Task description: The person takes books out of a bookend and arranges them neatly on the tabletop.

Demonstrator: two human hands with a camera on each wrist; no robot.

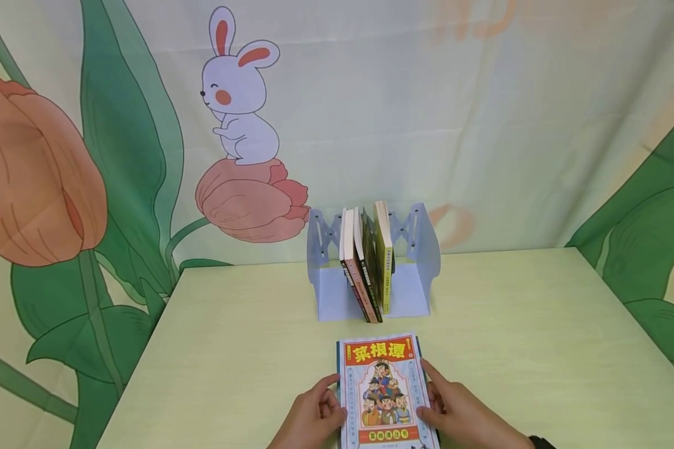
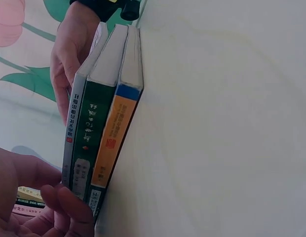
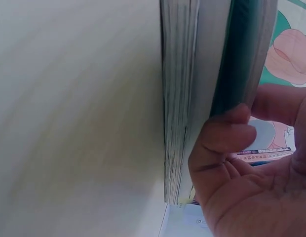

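Observation:
A comic-style book (image 1: 386,374) with a red title band and cartoon figures lies on top of a small stack near the table's front edge. Beneath it, the left wrist view shows a thick green-spined book (image 2: 96,116) and an orange-spined book (image 2: 113,133). My left hand (image 1: 312,413) holds the top book's left edge, fingers curled at the spine side. On the opposite edge, my right hand (image 1: 457,405) holds the same book with bent fingers. In the right wrist view, the curled fingers (image 3: 232,133) lie beside the stack's page edges (image 3: 180,98).
Behind the stack stands a pale blue book rack (image 1: 429,249). Several books, including a yellow-spined one (image 1: 386,274), stand in it, some leaning. A printed cloth backdrop (image 1: 348,112) with a rabbit and tulips hangs behind the light green table (image 1: 539,337).

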